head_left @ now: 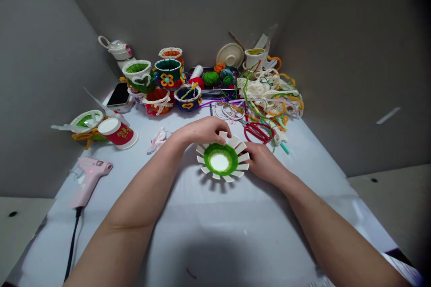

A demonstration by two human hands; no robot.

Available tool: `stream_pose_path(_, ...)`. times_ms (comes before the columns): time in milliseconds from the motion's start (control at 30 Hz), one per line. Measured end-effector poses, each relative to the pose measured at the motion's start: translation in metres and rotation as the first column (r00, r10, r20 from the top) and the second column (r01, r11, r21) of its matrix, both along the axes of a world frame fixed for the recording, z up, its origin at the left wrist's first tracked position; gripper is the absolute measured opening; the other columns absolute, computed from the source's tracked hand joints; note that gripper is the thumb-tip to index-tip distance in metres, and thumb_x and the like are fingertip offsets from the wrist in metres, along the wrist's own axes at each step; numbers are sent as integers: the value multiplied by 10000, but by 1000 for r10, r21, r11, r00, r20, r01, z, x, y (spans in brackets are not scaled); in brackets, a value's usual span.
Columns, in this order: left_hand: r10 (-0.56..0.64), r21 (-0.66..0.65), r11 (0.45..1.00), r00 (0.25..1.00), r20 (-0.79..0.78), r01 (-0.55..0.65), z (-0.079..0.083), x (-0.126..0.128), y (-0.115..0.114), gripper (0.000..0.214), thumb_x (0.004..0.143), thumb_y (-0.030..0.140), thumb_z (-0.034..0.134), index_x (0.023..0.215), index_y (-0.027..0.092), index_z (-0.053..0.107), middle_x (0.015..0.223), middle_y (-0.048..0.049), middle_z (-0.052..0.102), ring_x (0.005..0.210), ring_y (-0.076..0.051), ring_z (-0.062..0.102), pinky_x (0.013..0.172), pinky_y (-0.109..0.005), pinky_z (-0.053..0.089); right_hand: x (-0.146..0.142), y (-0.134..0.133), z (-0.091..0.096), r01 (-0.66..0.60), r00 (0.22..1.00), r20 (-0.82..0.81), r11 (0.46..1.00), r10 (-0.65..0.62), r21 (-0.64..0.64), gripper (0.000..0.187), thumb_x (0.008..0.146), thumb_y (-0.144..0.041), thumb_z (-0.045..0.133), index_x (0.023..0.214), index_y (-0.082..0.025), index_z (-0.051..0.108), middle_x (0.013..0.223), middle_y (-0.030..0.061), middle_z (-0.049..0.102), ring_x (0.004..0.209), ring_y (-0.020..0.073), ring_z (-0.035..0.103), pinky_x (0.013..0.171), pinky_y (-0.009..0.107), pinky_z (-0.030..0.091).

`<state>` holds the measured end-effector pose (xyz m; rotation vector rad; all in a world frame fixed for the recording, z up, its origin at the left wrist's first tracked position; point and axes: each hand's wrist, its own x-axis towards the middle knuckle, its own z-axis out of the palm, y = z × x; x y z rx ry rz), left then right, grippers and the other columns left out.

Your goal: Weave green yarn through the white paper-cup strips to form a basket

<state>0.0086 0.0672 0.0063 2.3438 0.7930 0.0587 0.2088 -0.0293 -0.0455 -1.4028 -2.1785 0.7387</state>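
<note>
A paper cup (219, 163) faces me with its wall slit into white strips that fan outward. Green yarn (232, 161) is woven in a ring around its white bottom, lighter toward the middle. My left hand (209, 130) reaches over the far side, its thumb and fingers closed on the cup's upper edge by the strips. On the right, my right hand (262, 158) grips the cup from outside, its fingertips partly hidden behind the strips. The cup is held above the white tabletop, casting a shadow below.
A pink glue gun (90, 179), its light red, lies at left near a red-and-white paper cup (118, 133). Decorated yarn baskets (168, 74) stand at the back beside a tray of yarn balls (211, 79). Red-handled scissors (258, 132) lie by tangled yarn and lace (269, 89).
</note>
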Motion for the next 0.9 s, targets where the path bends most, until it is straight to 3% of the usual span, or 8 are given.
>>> stream_pose_path(133,-15,-9,1000,996,-84,15,0,-3,1,314,704,257,604,1001,197,687,842,1,678,713,-122,559,624,-207,369,0,0,0,11,1000,-1,1000,-11,7,170,756,-120,486,796,-180,640,800,46,689,732,176,606,632,236,383)
stream_pose_path(233,-13,18,1000,999,-38,14,1,2,-3,276,696,275,624,945,187,703,858,1,687,751,-125,566,658,-204,375,-1,-1,-1,-5,1000,-6,1000,5,11,168,748,-110,493,784,-174,643,791,45,682,713,168,595,625,233,375)
stream_pose_path(467,96,-2,995,994,-58,-96,3,11,-9,198,701,309,623,767,147,715,618,19,609,595,-96,486,556,-207,322,5,0,2,-1,1000,10,1000,1,21,154,791,-136,501,788,-176,649,770,40,676,696,162,587,611,235,370)
stream_pose_path(667,235,18,972,972,-22,-235,0,5,0,197,690,324,632,750,153,710,602,25,589,589,-95,478,562,-214,321,20,3,13,140,988,-64,990,-138,35,189,859,-291,521,808,-170,657,755,30,671,644,138,561,602,240,399)
stream_pose_path(900,244,65,968,969,-39,-241,-2,7,-1,190,692,323,626,740,154,700,632,10,611,620,-109,499,601,-229,339,20,-3,24,288,916,-291,958,-277,-4,207,827,-365,594,804,-169,660,746,34,662,636,134,551,584,243,433)
